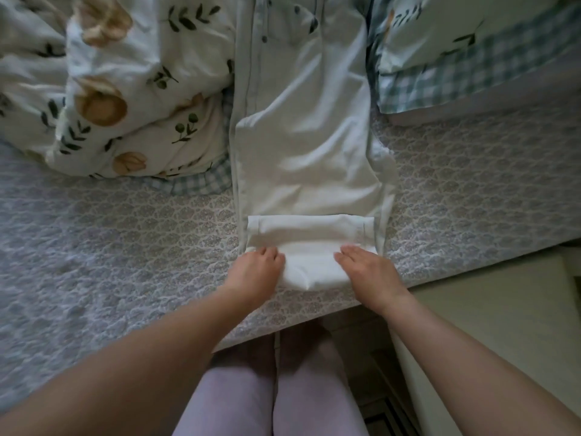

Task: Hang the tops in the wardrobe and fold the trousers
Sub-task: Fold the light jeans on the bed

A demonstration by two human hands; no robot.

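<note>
Both hands are on the near end of the white trousers (301,146). From my remote seat I see them laid flat on the bed (125,231), long axis running straight away from me, between a leaf-print duvet (110,89) and a checked pillow (471,58). The near end is turned over into a thick roll at the bed's edge. My left hand (254,265) curls its fingers onto the roll's left side. My right hand (367,269) rests on the right side with straighter fingers.
</note>
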